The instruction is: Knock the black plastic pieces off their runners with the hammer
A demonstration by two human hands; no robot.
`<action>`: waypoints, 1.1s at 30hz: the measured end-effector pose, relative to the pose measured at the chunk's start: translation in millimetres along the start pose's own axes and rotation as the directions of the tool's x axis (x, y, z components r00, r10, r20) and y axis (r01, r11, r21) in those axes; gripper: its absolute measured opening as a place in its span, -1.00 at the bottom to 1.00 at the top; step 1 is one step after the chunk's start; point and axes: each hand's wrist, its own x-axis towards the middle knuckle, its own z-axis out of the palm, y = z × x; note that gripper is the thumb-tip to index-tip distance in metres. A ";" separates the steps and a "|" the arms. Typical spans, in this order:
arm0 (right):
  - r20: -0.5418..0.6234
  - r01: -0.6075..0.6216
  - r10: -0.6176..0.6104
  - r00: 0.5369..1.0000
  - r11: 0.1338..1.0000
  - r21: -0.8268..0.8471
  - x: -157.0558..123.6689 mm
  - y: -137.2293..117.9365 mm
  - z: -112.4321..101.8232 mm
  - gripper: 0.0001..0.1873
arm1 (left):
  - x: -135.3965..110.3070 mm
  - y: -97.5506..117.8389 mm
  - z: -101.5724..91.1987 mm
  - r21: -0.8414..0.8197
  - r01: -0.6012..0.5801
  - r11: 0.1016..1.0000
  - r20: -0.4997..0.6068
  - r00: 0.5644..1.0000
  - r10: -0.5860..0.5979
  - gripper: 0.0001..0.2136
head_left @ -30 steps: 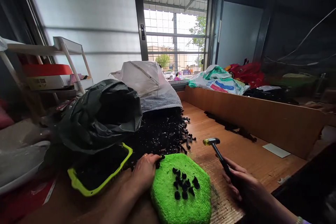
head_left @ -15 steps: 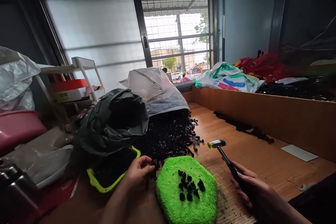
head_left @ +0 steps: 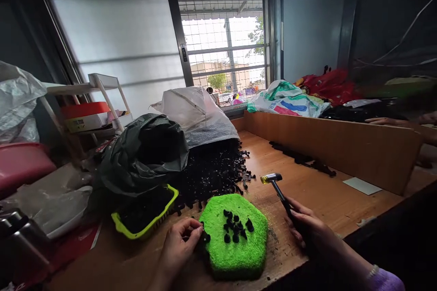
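My left hand (head_left: 181, 242) is closed in a pinch on a small black part (head_left: 205, 235), at the left edge of a fuzzy green hexagonal pad (head_left: 235, 254). The part's shape is mostly hidden by the fingers. Several small black plastic pieces (head_left: 235, 226) with round heads stand in a cluster on the pad. To the right of it, my right hand (head_left: 303, 223) grips the dark handle of a small mallet (head_left: 272, 178), its head raised with a yellow face to the left. Behind the pad lies a large heap of black parts (head_left: 215, 168).
A yellow-green basket (head_left: 136, 235) with dark contents sits at left, beside a dark plastic bag (head_left: 119, 168). A wooden board (head_left: 324, 141) edges the table at the right; another person's hand (head_left: 385, 121) shows beyond it. A white card (head_left: 362, 186) lies near the board.
My left hand has moved down from beside the heap to the pad's left edge, holding the black part. My right hand still holds the mallet. The view has turned to the right.
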 end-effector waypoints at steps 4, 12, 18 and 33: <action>0.006 0.013 -0.013 1.000 1.000 -0.021 3.2 2.8 -0.2 -0.69 | 8.1 -5.8 3.8 -0.291 0.132 0.948 -0.253 0.945 -0.209 -0.78; 0.022 0.011 -0.010 1.000 1.000 -0.029 -0.2 -0.7 -0.3 -0.70 | -24.2 5.0 20.7 -0.653 0.326 0.684 0.050 0.919 -0.391 -0.70; 0.019 0.029 -0.029 0.999 1.000 -0.005 -0.9 -0.4 1.3 -0.69 | -32.2 -12.4 30.9 -0.580 0.322 0.748 0.000 0.919 -0.395 -0.66; 0.050 0.032 -0.033 0.998 0.999 0.016 -0.6 0.5 2.5 -0.61 | -12.7 33.0 36.2 -0.620 0.524 0.585 0.166 0.815 -0.554 -0.76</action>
